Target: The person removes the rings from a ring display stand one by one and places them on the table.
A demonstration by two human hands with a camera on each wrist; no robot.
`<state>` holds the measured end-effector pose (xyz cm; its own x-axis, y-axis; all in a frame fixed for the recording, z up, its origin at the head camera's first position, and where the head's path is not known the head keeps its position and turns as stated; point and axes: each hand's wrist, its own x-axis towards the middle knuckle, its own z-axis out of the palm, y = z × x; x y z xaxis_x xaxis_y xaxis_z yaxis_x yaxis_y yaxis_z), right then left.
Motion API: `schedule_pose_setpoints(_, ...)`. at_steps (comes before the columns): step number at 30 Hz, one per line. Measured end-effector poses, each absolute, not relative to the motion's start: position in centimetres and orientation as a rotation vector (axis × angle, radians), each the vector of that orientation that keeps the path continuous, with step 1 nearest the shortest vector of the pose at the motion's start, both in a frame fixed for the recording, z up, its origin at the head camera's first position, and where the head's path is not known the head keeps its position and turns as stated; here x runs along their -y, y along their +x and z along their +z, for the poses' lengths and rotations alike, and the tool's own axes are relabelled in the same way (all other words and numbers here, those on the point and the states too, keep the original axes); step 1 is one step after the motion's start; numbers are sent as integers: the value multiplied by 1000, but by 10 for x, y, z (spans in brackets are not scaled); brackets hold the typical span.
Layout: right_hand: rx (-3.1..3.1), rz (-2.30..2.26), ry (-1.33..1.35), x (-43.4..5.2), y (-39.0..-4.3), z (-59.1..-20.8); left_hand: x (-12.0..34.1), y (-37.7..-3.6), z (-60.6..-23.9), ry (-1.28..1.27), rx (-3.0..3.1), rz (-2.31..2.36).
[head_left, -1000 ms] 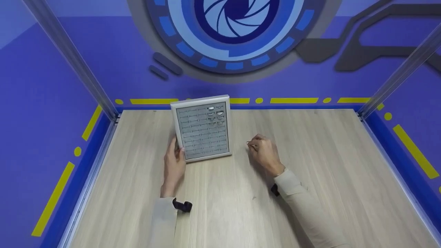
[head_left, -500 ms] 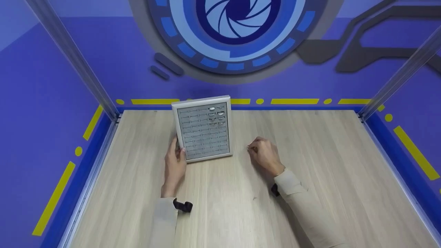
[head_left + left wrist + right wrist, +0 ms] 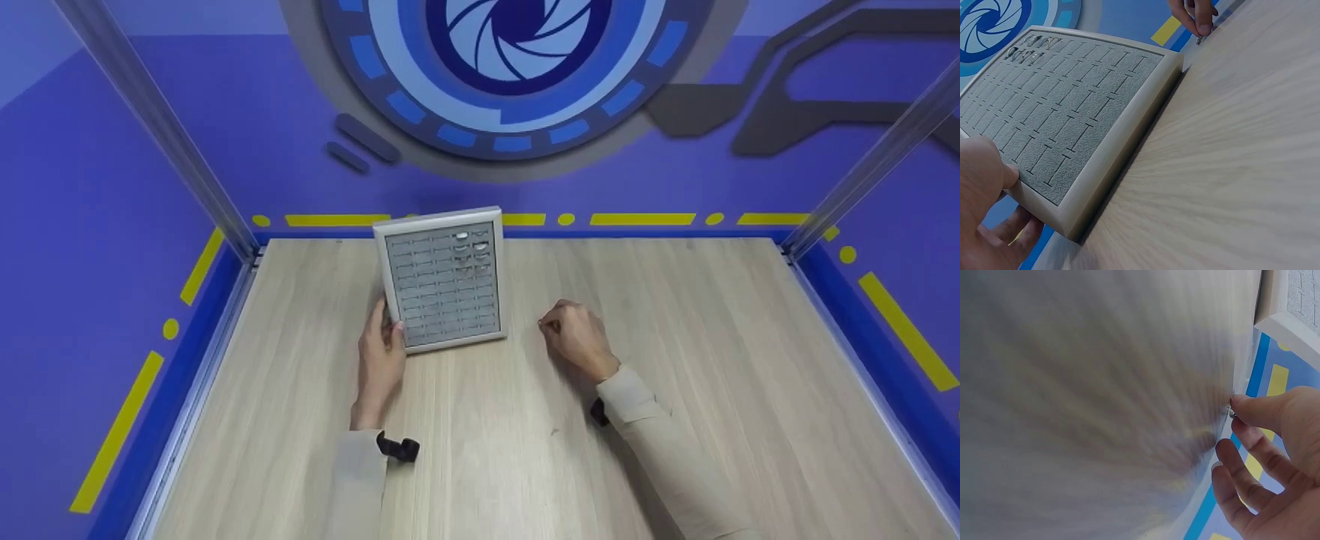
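A ring display tray [image 3: 448, 300] with a silver frame and grey slotted padding leans back, its lower edge on the table. Several rings [image 3: 1030, 56] sit in slots in its upper right part as the head view shows it. My left hand [image 3: 380, 358] grips the tray's lower left side, thumb on the front of the frame and fingers behind. Right of the tray, low over the tabletop, my right hand [image 3: 577, 335] pinches a small shiny ring [image 3: 1233, 413] between thumb and forefinger. Most of that ring is hidden by the fingertips.
The wood-grain table [image 3: 480, 450] spreads out around both hands. Blue printed walls [image 3: 247, 127] with yellow dashes enclose it at the back and sides. Metal posts [image 3: 161, 127] stand at the back corners.
My right hand has shifted slightly down toward the front of the table, and the ring now shows less between its fingertips. My left hand and the tray keep their place.
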<state>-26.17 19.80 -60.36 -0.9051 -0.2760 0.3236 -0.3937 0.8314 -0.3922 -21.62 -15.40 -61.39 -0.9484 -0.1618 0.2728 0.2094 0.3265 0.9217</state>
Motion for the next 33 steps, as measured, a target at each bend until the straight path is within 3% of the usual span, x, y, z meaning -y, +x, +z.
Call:
schedule_pose_setpoints(20, 2781, 677, 500, -198, -261, -600, 153, -215, -615, -41, 2274, -1665)
schedule_pose_setpoints(33, 2680, 807, 535, -178, -263, -561, 152, -215, -613, -11, 2267, -1696)
